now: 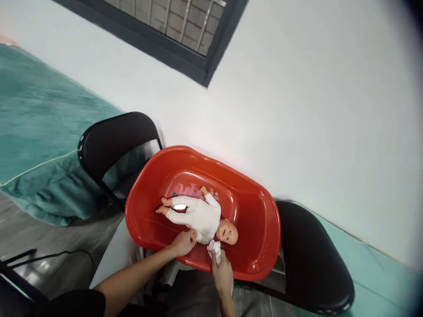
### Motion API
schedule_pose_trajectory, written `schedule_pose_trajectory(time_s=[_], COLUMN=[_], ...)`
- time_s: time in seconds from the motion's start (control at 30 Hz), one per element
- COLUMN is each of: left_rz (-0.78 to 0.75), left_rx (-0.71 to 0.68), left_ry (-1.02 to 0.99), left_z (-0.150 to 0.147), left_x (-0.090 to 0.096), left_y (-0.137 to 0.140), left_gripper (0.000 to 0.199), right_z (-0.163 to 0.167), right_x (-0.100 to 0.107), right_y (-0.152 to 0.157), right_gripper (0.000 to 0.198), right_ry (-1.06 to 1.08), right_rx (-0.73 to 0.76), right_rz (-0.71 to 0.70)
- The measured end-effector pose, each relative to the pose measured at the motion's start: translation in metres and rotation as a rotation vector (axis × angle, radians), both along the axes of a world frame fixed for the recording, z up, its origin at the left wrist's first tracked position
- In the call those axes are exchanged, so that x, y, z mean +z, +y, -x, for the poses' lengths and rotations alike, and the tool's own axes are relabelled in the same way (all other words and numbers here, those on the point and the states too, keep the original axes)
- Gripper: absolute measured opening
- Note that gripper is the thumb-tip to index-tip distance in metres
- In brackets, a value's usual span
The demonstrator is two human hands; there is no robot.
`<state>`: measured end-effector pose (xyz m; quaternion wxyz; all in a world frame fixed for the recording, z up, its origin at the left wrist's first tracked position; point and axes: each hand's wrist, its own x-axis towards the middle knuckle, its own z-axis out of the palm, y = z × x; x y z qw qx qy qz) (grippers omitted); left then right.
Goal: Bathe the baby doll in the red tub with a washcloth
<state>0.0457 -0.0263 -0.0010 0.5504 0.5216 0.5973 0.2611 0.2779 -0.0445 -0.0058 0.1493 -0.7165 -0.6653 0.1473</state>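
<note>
A baby doll [202, 216] with a white cloth body lies face up in a red plastic baby bathtub [256, 200], its head toward the right. My left hand [183, 243] is closed around the doll's near hand. In my right hand [223, 272] a crumpled white cloth [214, 250] is pinched, held close beside the doll's head and shoulder. Whether the cloth touches the doll I cannot tell. Pink printed figures show on the tub's floor, partly hidden behind the doll.
Black folding chairs stand left [124, 134] and right [307, 255] of the tub. Behind it rises a white wall [297, 110] with a dark-framed window [185, 53]. Green fabric [49, 123] covers a surface at the left, and a black cable [62, 253] runs near the floor.
</note>
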Motion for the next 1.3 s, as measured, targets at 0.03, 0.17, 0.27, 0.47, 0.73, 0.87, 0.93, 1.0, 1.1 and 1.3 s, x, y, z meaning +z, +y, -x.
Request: schedule_pose_trajectory(time_s=[0.03, 0.17, 0.27, 0.47, 0.73, 0.87, 0.93, 1.0, 1.1, 1.3], left_rz=[-0.025, -0.137, -0.219, -0.459, -0.56, -0.511, -0.487, -0.462, -0.429, -0.485], left_rx=[-0.046, -0.246, -0.34, -0.433, -0.463, -0.505, -0.505, -0.49, -0.458, -0.418], left_ry=[0.064, 0.419, 0.757, 0.983, 1.101, 1.061, 1.04, 1.025, 1.02, 0.966], left_z=[0.0, 0.012, 0.031, 0.05, 0.046, 0.053, 0.055, 0.056, 0.057, 0.068], left_x=[0.002, 0.014, 0.022, 0.01, 0.006, 0.021, 0.03, 0.041, 0.058, 0.082], left_y=[-0.003, -0.025, -0.043, -0.059, -0.056, -0.044, -0.037, -0.028, -0.012, 0.015], left_gripper=[0.04, 0.041, 0.041, 0.04, 0.048, 0.047, 0.049, 0.052, 0.056, 0.053], right_z=[0.0, 0.022, 0.034, 0.028, 0.032, 0.034, 0.036, 0.038, 0.041, 0.054], right_x=[-0.004, -0.003, 0.004, -0.005, 0.006, 0.025, 0.035, 0.047, 0.063, 0.089], right_y=[-0.002, -0.009, -0.013, -0.013, -0.014, -0.005, 0.003, 0.012, 0.026, 0.043], right_gripper=[0.046, 0.036, 0.032, 0.034, 0.032, 0.031, 0.031, 0.033, 0.036, 0.045], right_ry=[-0.063, -0.229, -0.226, -0.137, -0.147, -0.158, -0.167, -0.172, -0.175, -0.178], right_rx=[0.001, -0.076, -0.092, -0.11, -0.099, -0.09, -0.09, -0.089, -0.084, -0.118], right_rz=[-0.013, -0.002, -0.043, -0.084, -0.029, 0.027, 0.066, 0.099, 0.133, 0.19])
